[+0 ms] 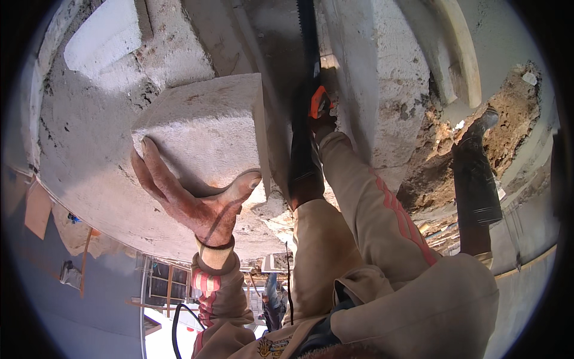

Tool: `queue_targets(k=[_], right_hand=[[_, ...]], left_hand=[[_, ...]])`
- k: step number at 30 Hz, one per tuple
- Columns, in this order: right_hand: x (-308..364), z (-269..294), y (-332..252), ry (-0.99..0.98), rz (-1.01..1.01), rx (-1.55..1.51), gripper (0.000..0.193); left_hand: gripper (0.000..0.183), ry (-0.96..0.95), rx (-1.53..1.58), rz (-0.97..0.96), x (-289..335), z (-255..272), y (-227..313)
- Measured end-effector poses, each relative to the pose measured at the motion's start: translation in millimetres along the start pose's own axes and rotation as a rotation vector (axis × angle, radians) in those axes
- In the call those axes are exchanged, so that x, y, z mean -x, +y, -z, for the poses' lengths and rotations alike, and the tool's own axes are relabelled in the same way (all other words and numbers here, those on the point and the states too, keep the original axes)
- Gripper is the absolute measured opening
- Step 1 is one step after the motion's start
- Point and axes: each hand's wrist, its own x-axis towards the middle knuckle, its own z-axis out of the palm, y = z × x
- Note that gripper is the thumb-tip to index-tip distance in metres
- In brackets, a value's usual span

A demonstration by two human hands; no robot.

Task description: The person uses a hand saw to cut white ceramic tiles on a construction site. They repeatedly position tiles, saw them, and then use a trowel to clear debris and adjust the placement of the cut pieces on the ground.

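Rough, pale masonry (89, 143) forms the work surface. Left hand (190, 194): spread wide, thumb and fingers against the near side of a pale block (206, 119), which lies at twelve o'clock from the palm. Right hand (323, 124), partly shadowed: closed round the orange-marked handle of a handsaw (308, 45), its dark, toothed blade running toward twelve o'clock. Farther out, a dark boot (475, 173) shows toward four o'clock. Clothing at six o'clock bears a yellow emblem (274, 347), too small to read.
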Motion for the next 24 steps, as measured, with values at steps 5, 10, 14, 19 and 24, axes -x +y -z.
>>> queue_targets(k=[5,10,14,19,24], right_hand=[[76,29,8,0.24,0.225,0.0,0.089],[193,82,12,0.434,0.639,-0.129,0.061],[271,152,23,0.419,0.695,-0.384,0.065],[366,233,65,0.315,0.713,-0.584,0.045],[422,293,155,0.253,0.774,-0.414,0.056]], left_hand=[[0.121,0.035,0.064,-0.003,0,-8,5],[0.116,0.066,0.02,0.04,3,0,2],[0.117,0.065,0.023,0.056,-1,0,15],[0.116,0.089,0.046,0.063,-1,5,17],[0.122,-0.001,-0.03,0.063,-2,12,11]])
